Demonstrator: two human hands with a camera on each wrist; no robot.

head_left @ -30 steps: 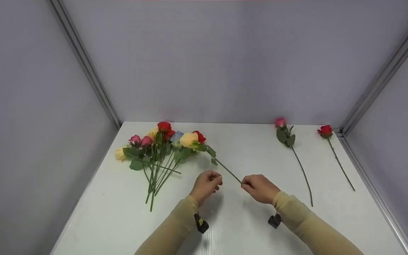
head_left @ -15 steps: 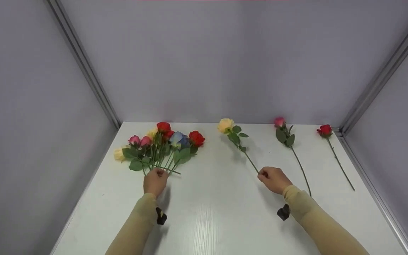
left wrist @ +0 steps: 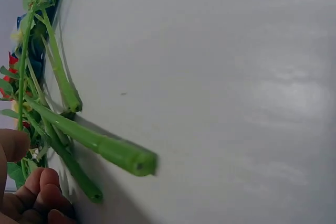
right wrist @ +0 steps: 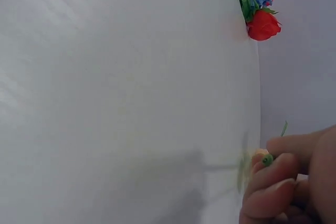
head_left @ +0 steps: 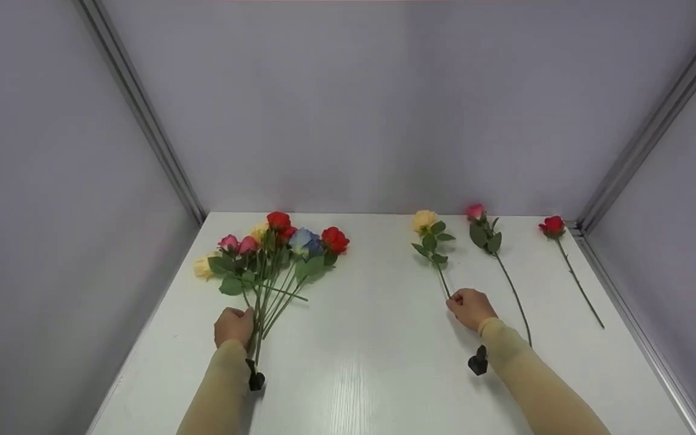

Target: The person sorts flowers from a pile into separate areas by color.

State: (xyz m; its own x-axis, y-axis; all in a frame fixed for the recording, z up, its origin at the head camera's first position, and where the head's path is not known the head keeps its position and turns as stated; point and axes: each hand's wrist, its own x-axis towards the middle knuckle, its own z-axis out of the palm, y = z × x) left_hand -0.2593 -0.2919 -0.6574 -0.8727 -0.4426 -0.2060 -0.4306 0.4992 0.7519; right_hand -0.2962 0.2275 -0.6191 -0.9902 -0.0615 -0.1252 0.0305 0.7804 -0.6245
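Observation:
My right hand (head_left: 472, 307) pinches the lower stem of a yellow rose (head_left: 425, 221), its bloom pointing toward the back wall. In the right wrist view the stem's cut end (right wrist: 268, 160) pokes out between thumb and fingers. On the left lies a spread bunch of red, pink, yellow and blue flowers, with its stems (head_left: 268, 299) crossing toward the front. My left hand (head_left: 233, 326) is beside those stems on their left side. Its thumb (left wrist: 14, 145) and bent fingers stand apart in the left wrist view, with no stem between them; thick green stem ends (left wrist: 121, 153) stick out nearby.
Right of the held rose, a pink rose (head_left: 475, 211) and a red rose (head_left: 552, 226) lie singly on the white table (head_left: 360, 338). Grey walls (head_left: 348, 109) enclose the table at the back and both sides.
My right hand has carried the yellow rose from the bunch to the right, near the pink rose. My left hand has moved left, over the bunch's stems and then to their left side.

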